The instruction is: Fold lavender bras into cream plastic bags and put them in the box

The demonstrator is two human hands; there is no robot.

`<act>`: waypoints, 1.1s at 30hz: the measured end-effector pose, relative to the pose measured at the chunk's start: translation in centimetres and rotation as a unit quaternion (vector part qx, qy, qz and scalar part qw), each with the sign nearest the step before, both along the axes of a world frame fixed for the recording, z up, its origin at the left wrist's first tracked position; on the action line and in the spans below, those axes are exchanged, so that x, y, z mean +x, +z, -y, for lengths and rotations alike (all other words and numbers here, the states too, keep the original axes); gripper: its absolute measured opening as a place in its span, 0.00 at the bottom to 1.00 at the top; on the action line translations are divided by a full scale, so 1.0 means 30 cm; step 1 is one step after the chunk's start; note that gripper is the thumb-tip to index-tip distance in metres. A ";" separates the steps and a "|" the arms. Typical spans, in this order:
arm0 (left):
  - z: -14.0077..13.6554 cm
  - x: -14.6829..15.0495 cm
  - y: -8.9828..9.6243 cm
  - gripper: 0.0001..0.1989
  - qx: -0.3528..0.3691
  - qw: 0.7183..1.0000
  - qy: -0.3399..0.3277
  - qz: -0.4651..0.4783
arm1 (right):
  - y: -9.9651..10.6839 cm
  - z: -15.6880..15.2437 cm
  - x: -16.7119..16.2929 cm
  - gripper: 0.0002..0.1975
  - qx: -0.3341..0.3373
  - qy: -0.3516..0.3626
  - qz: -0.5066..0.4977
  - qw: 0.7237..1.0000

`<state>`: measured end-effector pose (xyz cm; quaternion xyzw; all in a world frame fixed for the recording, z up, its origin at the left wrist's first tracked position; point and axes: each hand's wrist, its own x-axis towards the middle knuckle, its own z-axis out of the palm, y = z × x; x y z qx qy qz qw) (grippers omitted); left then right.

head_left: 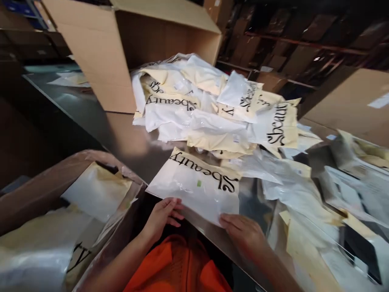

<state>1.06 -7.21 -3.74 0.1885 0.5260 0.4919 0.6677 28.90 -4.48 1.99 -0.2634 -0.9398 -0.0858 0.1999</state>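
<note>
A flat white-and-cream plastic mailing bag (194, 198), printed "Sbeauty" and bearing a small green sticker, lies on the metal table before me. My left hand (165, 215) is at its near left edge, fingers apart, with the thumb close to the plastic. At the near right corner, my right hand (243, 231) has its fingers closed on the bag's edge; the thumb is hidden. Just beyond, a large heap of similar bags (219, 121) spills from a cardboard box (91, 56) lying on its side.
At the lower left stands a plastic-lined box (88, 160) holding several bags. More bags (316, 219) cover the table to the right, with a dark flat rectangular thing (361, 251) among them. Another cardboard box (349, 97) is at the right, and shelves with cartons (298, 52) fill the background.
</note>
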 end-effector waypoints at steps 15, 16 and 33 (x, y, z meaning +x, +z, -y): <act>0.013 -0.090 -0.075 0.28 -0.024 0.993 0.081 -0.082 | -0.122 0.066 0.054 0.16 -0.081 -0.027 -0.020 0.996; 0.009 -0.089 -0.071 0.28 -0.019 0.992 0.088 -0.083 | -0.121 0.067 0.054 0.16 -0.084 -0.032 -0.024 0.996; 0.025 -0.056 -0.052 0.25 -0.051 0.995 -0.023 -0.077 | -0.098 0.091 0.077 0.13 -0.057 -0.151 -0.081 0.984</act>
